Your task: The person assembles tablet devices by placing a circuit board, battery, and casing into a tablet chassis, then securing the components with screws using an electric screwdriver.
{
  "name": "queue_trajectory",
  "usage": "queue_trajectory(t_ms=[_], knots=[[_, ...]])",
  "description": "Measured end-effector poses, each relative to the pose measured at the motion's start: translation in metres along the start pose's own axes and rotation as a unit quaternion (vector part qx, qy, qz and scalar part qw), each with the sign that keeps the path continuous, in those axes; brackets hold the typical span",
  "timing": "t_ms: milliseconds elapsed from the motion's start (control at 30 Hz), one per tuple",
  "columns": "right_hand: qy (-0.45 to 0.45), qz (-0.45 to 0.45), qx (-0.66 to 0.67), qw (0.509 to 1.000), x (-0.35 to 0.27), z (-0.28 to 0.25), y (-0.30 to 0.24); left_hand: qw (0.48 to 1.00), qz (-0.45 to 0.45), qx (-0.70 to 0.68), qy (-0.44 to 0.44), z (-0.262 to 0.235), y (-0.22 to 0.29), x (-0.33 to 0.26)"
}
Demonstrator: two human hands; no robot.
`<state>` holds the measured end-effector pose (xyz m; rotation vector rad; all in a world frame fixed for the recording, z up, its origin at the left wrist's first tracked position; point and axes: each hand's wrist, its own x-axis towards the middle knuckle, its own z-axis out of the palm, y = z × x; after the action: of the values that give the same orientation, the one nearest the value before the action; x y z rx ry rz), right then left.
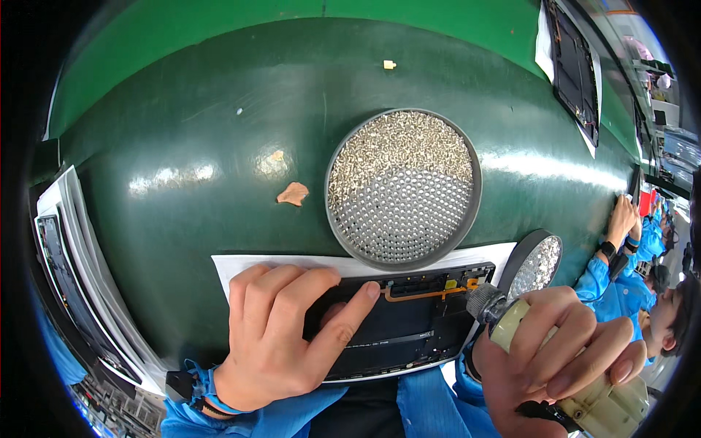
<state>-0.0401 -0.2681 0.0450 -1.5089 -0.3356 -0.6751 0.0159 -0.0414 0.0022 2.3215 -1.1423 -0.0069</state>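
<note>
A flat dark device housing (387,339), perhaps a tablet or laptop part, lies in front of me on white paper (478,255). An orange flex cable (409,296) runs along its far edge. My left hand (285,343) rests over the housing's left part, fingers bent and apart, with the thumb reaching to the cable's left end. My right hand (558,350) is closed round a pale electric screwdriver (511,325). Its knurled nose points at the housing's far right corner; the bit's tip cannot be made out clearly there.
Beyond the housing stands a round grey tray (476,179) of small screws on a perforated plate. A smaller screw dish (515,259) leans at right. Stacked panels with paper (77,219) lie left, another panel (573,69) far right. A co-worker in blue (621,285) sits at right.
</note>
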Motion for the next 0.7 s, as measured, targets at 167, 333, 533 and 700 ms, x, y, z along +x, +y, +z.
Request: queue_trajectory(t_ms=[167, 333, 533, 700], knots=[[0.033, -0.003, 0.000, 0.999, -0.004, 0.004, 0.010, 0.999, -0.015, -0.031, 0.000, 0.004, 0.001, 0.001], [0.047, -0.088, -0.002, 0.995, -0.001, -0.004, 0.019, 1.000, 0.010, 0.004, 0.017, 0.007, 0.007, -0.001], [0.016, 0.026, -0.022, 0.999, -0.002, -0.002, -0.001, 1.000, 0.007, 0.016, 0.018, 0.014, 0.010, -0.002], [0.017, -0.013, -0.001, 1.000, 0.004, 0.009, 0.006, 0.999, -0.001, 0.018, 0.032, 0.016, 0.009, -0.008]])
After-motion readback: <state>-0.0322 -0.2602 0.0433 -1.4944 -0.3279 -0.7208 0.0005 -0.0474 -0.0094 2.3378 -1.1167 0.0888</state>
